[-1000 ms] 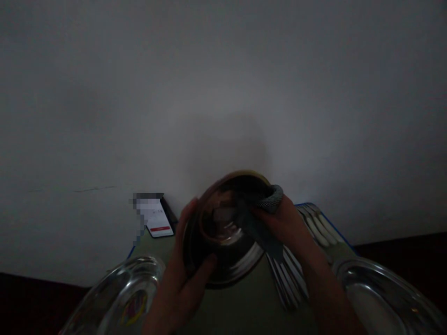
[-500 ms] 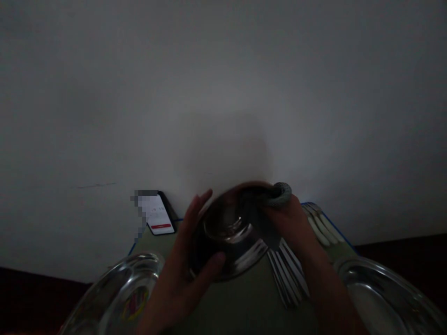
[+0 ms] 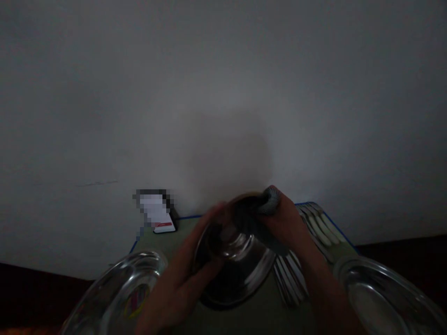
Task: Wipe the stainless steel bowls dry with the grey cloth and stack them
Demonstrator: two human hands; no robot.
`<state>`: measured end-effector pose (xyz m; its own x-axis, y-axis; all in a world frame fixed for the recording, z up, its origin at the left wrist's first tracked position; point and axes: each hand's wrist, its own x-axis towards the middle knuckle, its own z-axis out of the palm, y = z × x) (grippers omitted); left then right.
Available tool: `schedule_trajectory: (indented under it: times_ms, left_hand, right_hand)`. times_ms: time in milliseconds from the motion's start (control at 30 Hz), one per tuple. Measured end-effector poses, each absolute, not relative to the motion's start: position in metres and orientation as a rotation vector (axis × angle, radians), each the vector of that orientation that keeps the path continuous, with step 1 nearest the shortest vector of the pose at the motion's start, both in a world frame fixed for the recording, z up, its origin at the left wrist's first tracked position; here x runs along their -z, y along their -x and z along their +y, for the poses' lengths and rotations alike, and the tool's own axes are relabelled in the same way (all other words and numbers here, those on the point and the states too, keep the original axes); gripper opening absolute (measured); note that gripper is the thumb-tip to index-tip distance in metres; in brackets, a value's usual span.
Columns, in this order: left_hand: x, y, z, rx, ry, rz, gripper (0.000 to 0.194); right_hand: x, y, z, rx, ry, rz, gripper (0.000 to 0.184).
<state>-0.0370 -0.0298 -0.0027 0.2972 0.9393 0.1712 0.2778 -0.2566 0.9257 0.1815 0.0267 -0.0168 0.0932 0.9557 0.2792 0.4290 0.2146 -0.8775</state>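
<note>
A shiny metal bowl (image 3: pixel 233 279) is tilted above the table with its inside facing me. My left hand (image 3: pixel 190 270) grips its left edge, thumb over the rim and fingers behind. At the upper right rim my right hand (image 3: pixel 286 216) is closed on a grey cloth (image 3: pixel 270 202), which folds over the rim and hangs down across the bowl's inner wall. Several metal forks or spoons (image 3: pixel 289 281) lie on the table just beyond the bowl's lower right side; their upper ends are hidden.
On the green table (image 3: pixel 190 228) a phone (image 3: pixel 162 218) leans near the wall (image 3: pixel 223 93). Several forks (image 3: pixel 319 225) lie at the back right. A large metal dish (image 3: pixel 115 284) stands at the left, with another metal dish (image 3: pixel 380 298) at the right.
The bowl has shifted slightly down and turned in my hands. My left fingers have closed in on its rim, and the cloth has moved a little down and left with my right hand.
</note>
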Motion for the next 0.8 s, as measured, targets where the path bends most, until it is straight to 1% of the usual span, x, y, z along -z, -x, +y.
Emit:
schedule_trajectory:
  times_ms: [33,100,200,333,433,500,633,700,800]
  left_hand:
    - [0.001,0.036,-0.030,-0.886,-1.763,1.072,0.062]
    - [-0.003,0.031,-0.029,-0.733,-1.838,1.019,0.064]
    - [-0.005,0.026,-0.028,-0.666,-1.887,1.007,0.068]
    - [-0.004,0.032,-0.029,-0.781,-1.886,1.125,0.061]
    - [-0.004,0.038,-0.031,-0.998,-1.814,1.127,0.065]
    - [-0.004,0.036,-0.033,-1.120,-1.758,1.075,0.069]
    - [-0.003,0.018,-0.034,-1.224,-1.648,1.096,0.072]
    - [-0.002,0.009,-0.033,-1.260,-1.622,1.116,0.072]
    - [-0.002,0.010,-0.033,-1.209,-1.573,1.161,0.067]
  right_hand:
    - [0.016,-0.181,0.025,-0.641,1.377,-1.580,0.014]
    - [0.014,-0.177,0.020,-0.597,1.332,-1.758,0.016]
    - [0.011,-0.169,0.016,-0.582,1.266,-1.886,0.017]
    - [0.010,-0.168,0.018,-0.658,1.270,-1.696,0.016]
    - [0.012,-0.172,0.022,-0.720,1.312,-1.414,0.016]
    - [0.016,-0.172,0.024,-0.830,1.294,-1.220,0.015]
    - [0.024,-0.169,0.027,-1.094,1.112,-0.855,0.035]
    - [0.024,-0.170,0.027,-1.098,1.103,-0.802,0.040]
    - [0.018,-0.174,0.025,-0.943,1.209,-0.970,0.038]
